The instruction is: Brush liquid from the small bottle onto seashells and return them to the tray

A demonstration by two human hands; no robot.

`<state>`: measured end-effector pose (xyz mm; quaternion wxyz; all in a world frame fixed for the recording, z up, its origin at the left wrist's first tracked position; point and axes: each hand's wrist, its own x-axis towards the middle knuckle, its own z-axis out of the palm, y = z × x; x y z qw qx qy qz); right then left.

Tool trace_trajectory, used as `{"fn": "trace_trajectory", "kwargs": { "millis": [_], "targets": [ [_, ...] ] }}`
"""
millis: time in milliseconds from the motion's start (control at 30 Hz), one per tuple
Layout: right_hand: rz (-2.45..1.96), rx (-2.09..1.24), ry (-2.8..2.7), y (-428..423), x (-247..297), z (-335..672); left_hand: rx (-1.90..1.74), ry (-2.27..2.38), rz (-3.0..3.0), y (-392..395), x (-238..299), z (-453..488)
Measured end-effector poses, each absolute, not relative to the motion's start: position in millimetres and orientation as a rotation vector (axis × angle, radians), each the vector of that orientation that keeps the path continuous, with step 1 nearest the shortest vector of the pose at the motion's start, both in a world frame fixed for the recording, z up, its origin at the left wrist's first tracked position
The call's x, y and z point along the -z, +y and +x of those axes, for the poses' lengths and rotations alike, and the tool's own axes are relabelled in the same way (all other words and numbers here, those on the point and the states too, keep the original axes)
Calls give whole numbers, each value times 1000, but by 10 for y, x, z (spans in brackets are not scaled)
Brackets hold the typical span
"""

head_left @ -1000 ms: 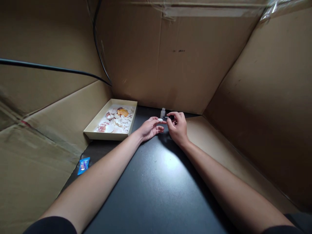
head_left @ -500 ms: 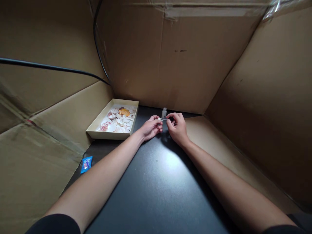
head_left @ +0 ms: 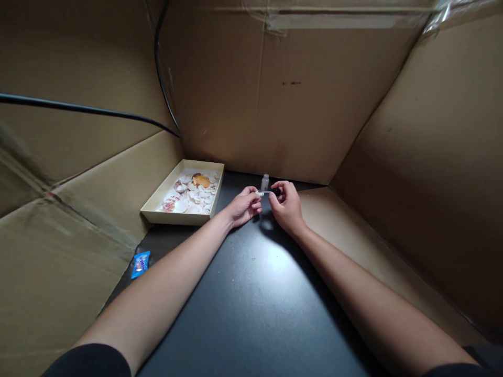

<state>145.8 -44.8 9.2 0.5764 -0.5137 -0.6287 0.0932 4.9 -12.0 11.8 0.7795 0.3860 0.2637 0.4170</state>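
My left hand [head_left: 244,206] pinches a small whitish piece [head_left: 259,193], perhaps a shell, between thumb and fingertips; most of it is hidden. My right hand [head_left: 287,208] grips a black cap [head_left: 276,191] with a thin pale stem [head_left: 267,191], like a bottle applicator. The stem points left, and its tip reaches the whitish piece; whether they touch I cannot tell. Just behind the hands, a small clear bottle [head_left: 265,183] stands upright on the dark table [head_left: 236,293] with its mouth uncovered.
A shallow cream tray [head_left: 173,217] holding several shells, among them an orange one [head_left: 200,180], stands at the back left. Nearer lies a blue wrapped packet [head_left: 140,264]. Cardboard walls [head_left: 275,104] surround the table, and a black cable [head_left: 90,109] crosses the left side.
The applicator has shifted slightly right, showing more of its stem and black cap. My left hand stays nearly still. The whole view has moved a little.
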Motion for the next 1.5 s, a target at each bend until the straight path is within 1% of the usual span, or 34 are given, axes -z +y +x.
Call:
{"fn": "trace_trajectory", "kwargs": {
  "millis": [267, 467, 667, 900, 1100, 1500],
  "targets": [
    [-1213, -202, -1489, -463, -91, 1449, -1013, 595, 818, -119, -111, 56],
    [-1167, -221, -1479, -490, -106, 1435, -1033, 586, 807, -130, -112, 60],
    [-1184, -232, -1459, -501, -125, 1430, -1039, 668, 804, -118, -120, 64],
    [-1206, -193, -1496, -504, -127, 1440, -1013, 628, 800, -113, -123, 63],
    [-1189, -280, -1512, -496, -108, 1433, -1001, 621, 821, -101, -120, 55],
    [-1182, -226, -1475, -499, -119, 1438, -996, 593, 813, -78, -97, 57]
  ]
}}
